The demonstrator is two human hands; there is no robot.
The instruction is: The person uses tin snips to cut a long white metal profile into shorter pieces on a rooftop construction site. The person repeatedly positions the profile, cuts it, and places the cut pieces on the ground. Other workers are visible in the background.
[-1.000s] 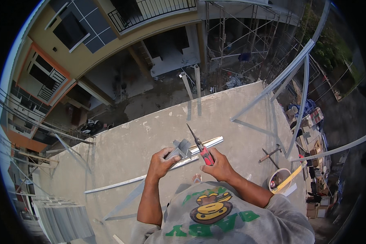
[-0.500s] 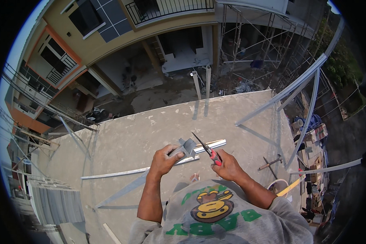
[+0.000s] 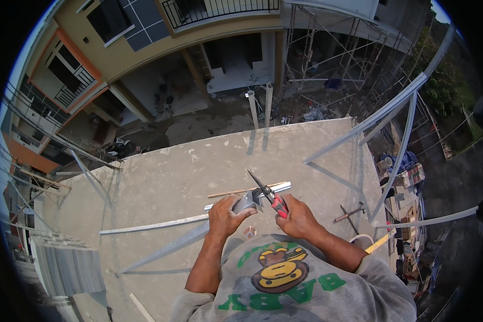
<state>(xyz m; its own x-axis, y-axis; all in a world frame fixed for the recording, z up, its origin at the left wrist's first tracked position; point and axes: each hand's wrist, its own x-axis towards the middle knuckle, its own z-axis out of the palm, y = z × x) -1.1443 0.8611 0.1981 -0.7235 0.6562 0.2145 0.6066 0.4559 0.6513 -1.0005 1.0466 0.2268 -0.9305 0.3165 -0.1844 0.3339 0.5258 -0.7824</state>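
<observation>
My left hand (image 3: 225,216) is closed around one end of a long grey metal channel (image 3: 169,246). The channel's cut end spreads into bent flaps at my fingers, and its length slants down to the left. In my right hand (image 3: 301,217) is a pair of tin snips (image 3: 278,204) with red handles and dark blades. Their blades point up and away to the left, close beside the bent flaps. From this view I cannot tell whether the blades touch the metal.
More metal channel (image 3: 155,224) and a thin wooden strip (image 3: 236,191) lie on the concrete slab (image 3: 172,177). A hammer (image 3: 350,213) rests at the right, near a yellow bar (image 3: 381,242). Metal posts (image 3: 392,155) rise along the right edge; beyond the far edge is a drop.
The channel's end has turned in my left hand, and its flaps point differently. My right hand has brought the snips slightly left, closer to it. The view has shifted a little.
</observation>
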